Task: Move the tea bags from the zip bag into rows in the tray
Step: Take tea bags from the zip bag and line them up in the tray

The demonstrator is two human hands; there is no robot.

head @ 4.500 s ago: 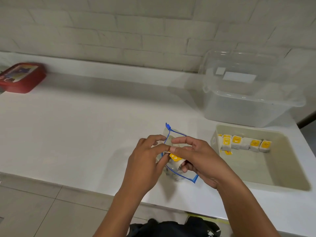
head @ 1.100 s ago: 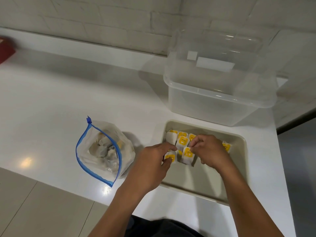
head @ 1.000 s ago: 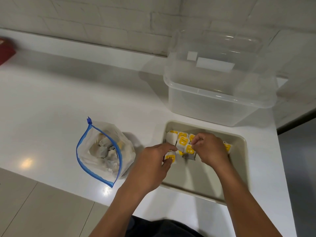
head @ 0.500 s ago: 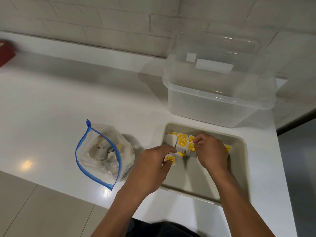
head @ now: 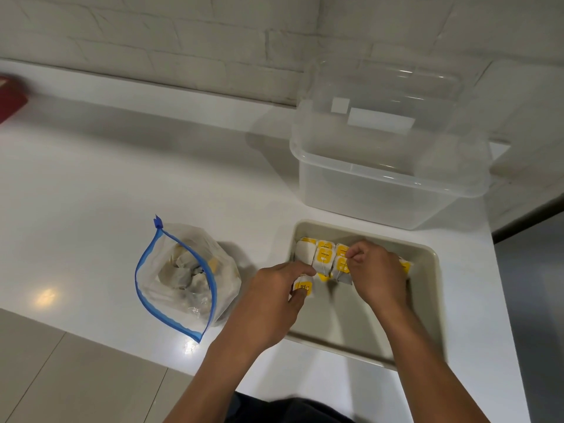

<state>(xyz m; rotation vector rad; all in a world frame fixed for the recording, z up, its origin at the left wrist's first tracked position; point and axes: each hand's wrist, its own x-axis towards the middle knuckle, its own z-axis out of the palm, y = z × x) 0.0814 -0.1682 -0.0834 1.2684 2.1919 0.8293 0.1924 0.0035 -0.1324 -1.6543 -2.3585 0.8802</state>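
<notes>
While left hand [head: 268,303] pinches tea bag [head: 303,286], right hand [head: 377,274] pinches another at tray [head: 433,300] far edge.

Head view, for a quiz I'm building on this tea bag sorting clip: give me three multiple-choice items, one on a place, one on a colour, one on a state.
1. Where does the zip bag lie?
A. inside the tray
B. on the counter, left of the tray
C. inside the clear tub

2. What colour is the zip bag's seal?
A. blue
B. green
C. black

3. What is the left hand doing?
A. lying flat on the counter
B. reaching into the zip bag
C. pinching a tea bag

Key:
1 B, the bag sits on the white counter beside the tray.
2 A, a blue strip rims its open mouth.
3 C, its fingers pinch the tea bag with a yellow tag over the tray's left end.
</notes>
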